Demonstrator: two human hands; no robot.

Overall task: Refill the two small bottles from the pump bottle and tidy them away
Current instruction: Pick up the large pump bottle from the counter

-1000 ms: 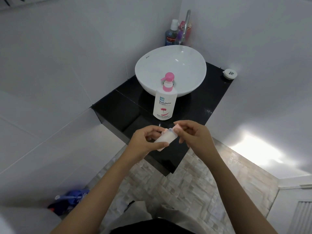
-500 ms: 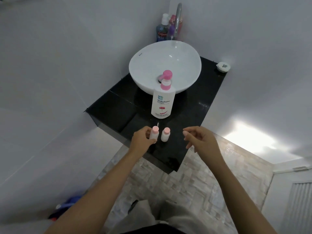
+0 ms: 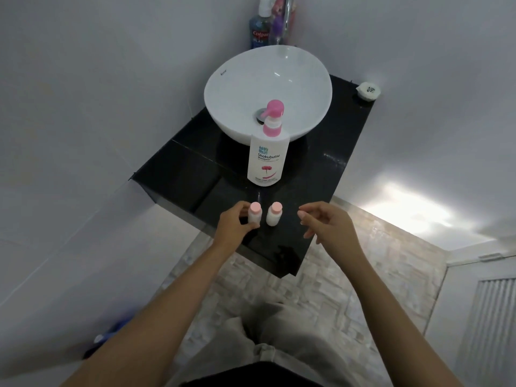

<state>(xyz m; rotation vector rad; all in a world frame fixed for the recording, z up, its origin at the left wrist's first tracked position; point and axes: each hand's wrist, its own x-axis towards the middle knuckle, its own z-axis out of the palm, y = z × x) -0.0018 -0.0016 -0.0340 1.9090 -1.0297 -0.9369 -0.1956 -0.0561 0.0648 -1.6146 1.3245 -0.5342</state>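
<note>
Two small white bottles with pink caps stand upright side by side near the front of the black counter (image 3: 178,174). My left hand (image 3: 234,224) wraps its fingers around the left small bottle (image 3: 255,213). The right small bottle (image 3: 273,214) stands free just beside it. My right hand (image 3: 326,222) hovers to the right of that bottle, fingers apart and holding nothing. Behind them stands the white pump bottle (image 3: 268,160) with a pink pump head, in front of the basin.
A white round basin (image 3: 237,88) fills the back of the counter, with several bottles (image 3: 261,29) and a tap behind it. A small white round object (image 3: 369,91) lies at the counter's far right corner. Below are a stone-tiled floor and a blue item at lower left.
One second ago both hands held a small bottle in the air at its cap. It now stands on the counter beside the other, my right hand has let go, and my left hand stays on it.
</note>
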